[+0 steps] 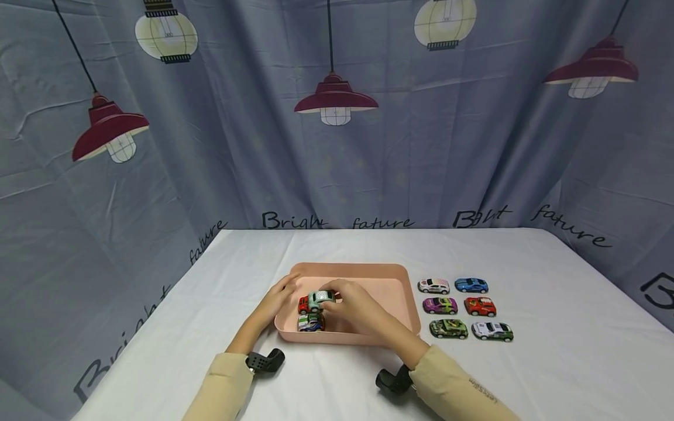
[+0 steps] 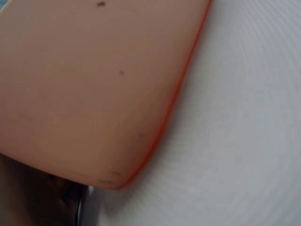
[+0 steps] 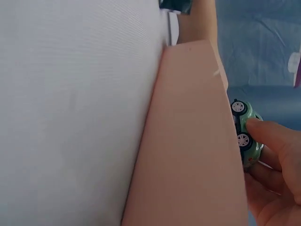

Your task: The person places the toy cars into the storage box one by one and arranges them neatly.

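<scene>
On the white tablecloth (image 1: pixel 526 374), before a lamp-print curtain (image 1: pixel 210 146), right hand (image 1: pixel 358 310) pinches a mint toy car (image 1: pixel 320 298)

A table (image 1: pixel 553 280) covered in white cloth fills the lower half of the head view. A blue-grey fabric backdrop (image 1: pixel 237 152) hangs behind it from 9 to 3 o'clock, printed with maroon pendant lamps (image 1: pixel 335 100), pale lanterns (image 1: pixel 166 35) and black script lettering (image 1: pixel 292 221). Lighting is even.

A staged recording set: printed lamp curtain (image 1: pixel 337 146) behind a white-clothed table (image 1: pixel 553 280).
</scene>
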Motion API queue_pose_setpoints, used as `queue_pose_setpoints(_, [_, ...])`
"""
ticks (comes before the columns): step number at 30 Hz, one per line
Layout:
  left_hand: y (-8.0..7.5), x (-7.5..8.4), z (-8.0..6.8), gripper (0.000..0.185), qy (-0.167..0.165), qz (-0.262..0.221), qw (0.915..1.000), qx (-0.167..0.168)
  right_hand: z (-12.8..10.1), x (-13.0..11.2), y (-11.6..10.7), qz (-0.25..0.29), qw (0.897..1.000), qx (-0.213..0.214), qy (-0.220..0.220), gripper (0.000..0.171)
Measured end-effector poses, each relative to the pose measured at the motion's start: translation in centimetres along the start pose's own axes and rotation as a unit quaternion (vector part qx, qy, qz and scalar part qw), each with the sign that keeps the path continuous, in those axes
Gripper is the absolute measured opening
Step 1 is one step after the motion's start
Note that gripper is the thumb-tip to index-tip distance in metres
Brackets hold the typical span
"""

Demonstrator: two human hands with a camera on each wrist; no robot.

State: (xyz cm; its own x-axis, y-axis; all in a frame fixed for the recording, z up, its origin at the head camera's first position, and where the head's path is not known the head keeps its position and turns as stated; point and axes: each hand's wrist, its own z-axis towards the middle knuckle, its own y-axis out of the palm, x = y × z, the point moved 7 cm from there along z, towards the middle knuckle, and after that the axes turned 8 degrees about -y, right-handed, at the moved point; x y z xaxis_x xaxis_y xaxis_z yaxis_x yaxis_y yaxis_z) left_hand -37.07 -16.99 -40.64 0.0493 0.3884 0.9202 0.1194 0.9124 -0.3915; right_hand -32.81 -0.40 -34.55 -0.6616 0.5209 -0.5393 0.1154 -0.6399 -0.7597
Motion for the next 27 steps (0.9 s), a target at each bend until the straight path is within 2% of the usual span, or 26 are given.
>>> queue_pose_setpoints(2, [0.0,-0.8,0.7,0.043,0.003,0.002,1.0,0.006,0.5,0.3,0.1,0.004,1.0,0.001,0.01,0.024])
queue_pose_setpoints(9, [0.0,-1.0,0.8,0.043,-0.001,-0.002,1.0,0.008,2.5,2.0,0.5,0.0,0.999,0.02,0.033,0.029])
queue_pose_setpoints(15, [0.1,-1.2,1.0,0.042,-0.018,0.007,0.9998,0.002,4.0,3.5,1.7,0.001,0.999,0.02,0.048,0.028])
queue_pose_setpoints(22, [0.2,-0.9,1.0,0.042,-0.015,0.006,0.9999,-0.001,5.2,4.3,3.0,0.03,0.997,0.019,0.068,0.028])
queue_pose_setpoints(27, [0.1,-1.0,0.7,0.042,-0.023,0.002,0.9997,-0.001,5.6,4.5,3.8,-0.002,0.997,0.008,0.08,0.027])
